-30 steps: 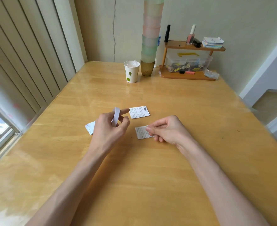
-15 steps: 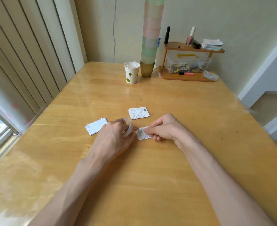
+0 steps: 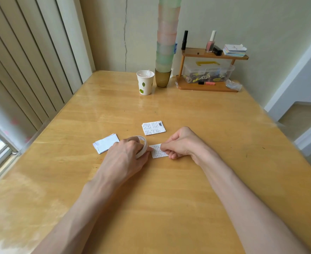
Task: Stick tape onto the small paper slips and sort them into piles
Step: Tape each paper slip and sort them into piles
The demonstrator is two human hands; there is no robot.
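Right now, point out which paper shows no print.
The left pile, beside the left hand: blank white. The far pile and the slip show print.

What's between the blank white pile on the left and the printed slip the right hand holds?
The left hand, gripping the tape roll, lies between the white pile and the printed slip; the head view shows it.

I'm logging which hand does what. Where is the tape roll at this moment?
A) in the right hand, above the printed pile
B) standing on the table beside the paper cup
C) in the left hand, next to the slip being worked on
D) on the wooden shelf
C: the left hand grips the tape roll right beside the slip, which the right hand pinches.
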